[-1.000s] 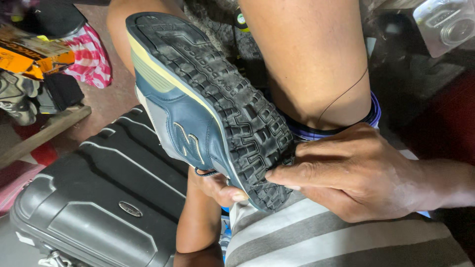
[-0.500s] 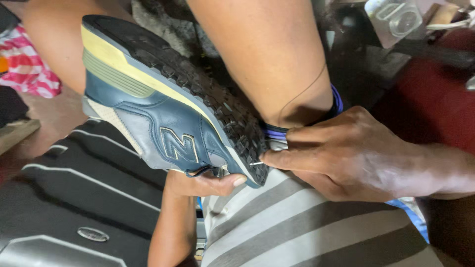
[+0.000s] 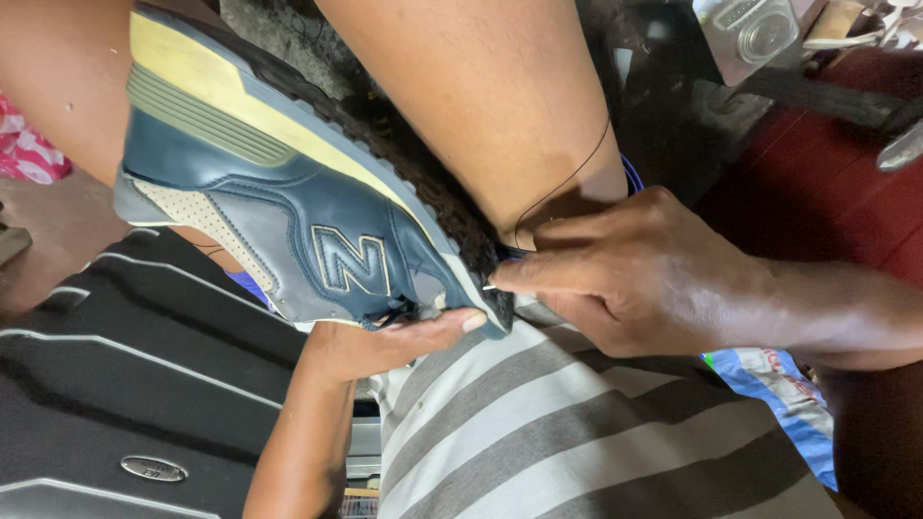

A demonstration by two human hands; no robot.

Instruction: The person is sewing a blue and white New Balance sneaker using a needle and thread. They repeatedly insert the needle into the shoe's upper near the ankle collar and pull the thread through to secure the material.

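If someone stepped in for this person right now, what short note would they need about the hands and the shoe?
Left hand: cupped under the toe end of the navy sneaker, steadying it from below.
Right hand: fingertips pinched at the toe edge, where a small needle tip shows; a thin dark thread loops up across the bare leg.
The shoe lies on its side over the lap, black sole against the leg, above a grey striped shirt; a black suitcase sits to the left.
Done: needle is at the sole seam. Finished stitches cannot be told; the sewing is not visibly complete.
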